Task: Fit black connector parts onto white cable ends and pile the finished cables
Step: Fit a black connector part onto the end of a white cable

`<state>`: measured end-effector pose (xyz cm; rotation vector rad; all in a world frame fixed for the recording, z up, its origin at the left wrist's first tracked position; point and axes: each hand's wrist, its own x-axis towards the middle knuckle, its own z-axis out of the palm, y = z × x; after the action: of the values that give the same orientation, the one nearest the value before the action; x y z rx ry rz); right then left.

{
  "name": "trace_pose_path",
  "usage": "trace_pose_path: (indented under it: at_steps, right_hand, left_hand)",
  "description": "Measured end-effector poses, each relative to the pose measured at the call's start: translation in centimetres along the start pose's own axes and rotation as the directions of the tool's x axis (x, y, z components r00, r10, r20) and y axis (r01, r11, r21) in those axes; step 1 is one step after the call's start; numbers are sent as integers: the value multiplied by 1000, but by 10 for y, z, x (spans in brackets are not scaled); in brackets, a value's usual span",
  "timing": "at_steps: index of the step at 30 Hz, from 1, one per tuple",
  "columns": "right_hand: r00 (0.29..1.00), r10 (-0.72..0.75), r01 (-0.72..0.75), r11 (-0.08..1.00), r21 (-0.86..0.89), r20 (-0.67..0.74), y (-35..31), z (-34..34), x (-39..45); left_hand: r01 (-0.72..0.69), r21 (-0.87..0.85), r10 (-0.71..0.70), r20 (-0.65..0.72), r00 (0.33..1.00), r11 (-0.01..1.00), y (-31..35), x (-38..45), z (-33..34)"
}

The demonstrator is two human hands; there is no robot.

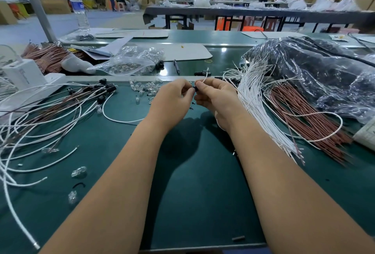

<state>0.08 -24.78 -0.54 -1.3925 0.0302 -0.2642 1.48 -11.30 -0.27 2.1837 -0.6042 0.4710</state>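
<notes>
Fitting now: my left hand [172,96] and right hand [215,95] pinch one black connector [195,89] and a white cable [205,78] at centre. Finished pile [60,103] at 9 o'clock; big bare cable bundle [255,99] at 3 o'clock. Mostly undone, I reckon.

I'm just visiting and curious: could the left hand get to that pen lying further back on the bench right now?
Probably not freely: the left hand is busy pinching a black connector part with the right hand. The pen lies uncovered just beyond, so the way looks open once it lets go.

White cables [256,99], reddish-brown wires [300,116], black connector [195,89], green table [203,203].
</notes>
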Motion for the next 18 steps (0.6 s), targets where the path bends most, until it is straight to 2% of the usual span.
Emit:
trace_pose_path:
  at_steps: [4,9,13,18]
  right_hand:
    - [1000,-1,1,1000,7,24,-2,1,-1]
    - [997,31,-18,985,173,-76,-5,-6,3]
    - [995,57,-44,988,151,-82,-6,-10,3]
    - [992,-6,17,997,79,-128,-6,-11,2]
  left_hand:
    - [58,-118,-59,-2,998,991,-2,2,-4]
    - [94,-158,-87,54,995,983,-8,3,-11]
    - [51,-57,-47,73,996,997,-12,3,-13]
    - [10,83,-17,82,996,996,-16,2,-11]
